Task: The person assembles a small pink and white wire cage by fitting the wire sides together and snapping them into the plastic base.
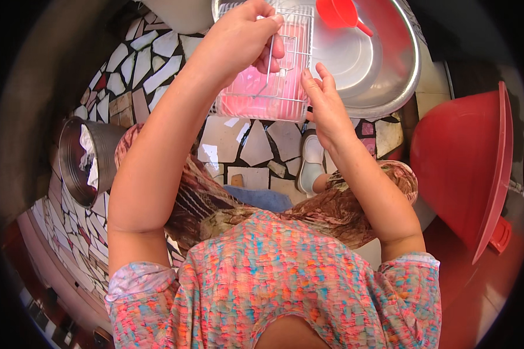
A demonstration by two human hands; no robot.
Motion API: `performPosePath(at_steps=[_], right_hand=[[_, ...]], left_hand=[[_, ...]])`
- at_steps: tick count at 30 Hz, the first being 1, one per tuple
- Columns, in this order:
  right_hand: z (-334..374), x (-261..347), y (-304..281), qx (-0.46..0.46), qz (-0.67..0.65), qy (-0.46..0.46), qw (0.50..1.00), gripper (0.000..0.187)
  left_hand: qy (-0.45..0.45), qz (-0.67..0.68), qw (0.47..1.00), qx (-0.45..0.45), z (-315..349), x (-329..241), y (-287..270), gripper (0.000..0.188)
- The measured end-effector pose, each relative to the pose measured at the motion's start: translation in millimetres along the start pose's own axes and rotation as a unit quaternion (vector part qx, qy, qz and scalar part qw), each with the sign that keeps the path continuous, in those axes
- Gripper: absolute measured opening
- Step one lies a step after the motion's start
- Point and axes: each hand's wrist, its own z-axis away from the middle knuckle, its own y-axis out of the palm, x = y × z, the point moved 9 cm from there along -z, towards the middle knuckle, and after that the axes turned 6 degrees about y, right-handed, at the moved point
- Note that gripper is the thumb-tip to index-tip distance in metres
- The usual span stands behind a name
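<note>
A small white wire cage (292, 63) with a pink bottom is held up over the front edge of a metal basin. Curled fingers of my left hand (247, 38) grip the wires on the cage's upper face, around what looks like a small door. At the cage's right side, my right hand (330, 113) holds the edge, its thumb against the wires and some fingers partly hidden by the cage. Inside the large silver basin (384, 70), a red plastic scoop (337, 13) lies near the far side.
To my right, a big red plastic basin (459, 157) stands tilted on its side. A dark bucket (70, 160) with cloth in it is at my left. Below are broken-tile flooring (259, 142), my white shoe (312, 163) and a blue cloth-like thing (262, 199).
</note>
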Motion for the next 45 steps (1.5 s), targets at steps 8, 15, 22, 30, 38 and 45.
performPosePath(at_steps=[8, 15, 22, 30, 38, 45], right_hand=[[9, 54, -16, -0.002, 0.025, -0.085, 0.996, 0.08], [18, 82, -19, -0.012, 0.309, -0.183, 0.933, 0.053], [24, 102, -44, -0.049, 0.2, -0.298, 0.932, 0.024], [25, 106, -38, -0.066, 0.201, -0.371, 0.904, 0.032], [19, 102, -46, -0.073, 0.165, -0.351, 0.919, 0.037], [-13, 74, -51, 0.037, 0.163, -0.202, 0.965, 0.047]], left_hand=[[0.037, -0.196, 0.979, -0.044, -1, -6, -25, 0.021], [0.147, -0.3, 0.94, -0.07, 6, -44, -37, 0.02], [0.221, -0.334, 0.911, -0.1, 22, -55, -57, 0.021], [0.298, -0.396, 0.867, -0.047, 28, -50, -41, 0.009], [0.489, -0.498, 0.716, 0.009, 49, -74, -10, 0.027], [0.555, -0.542, 0.628, -0.055, 66, -77, 9, 0.04]])
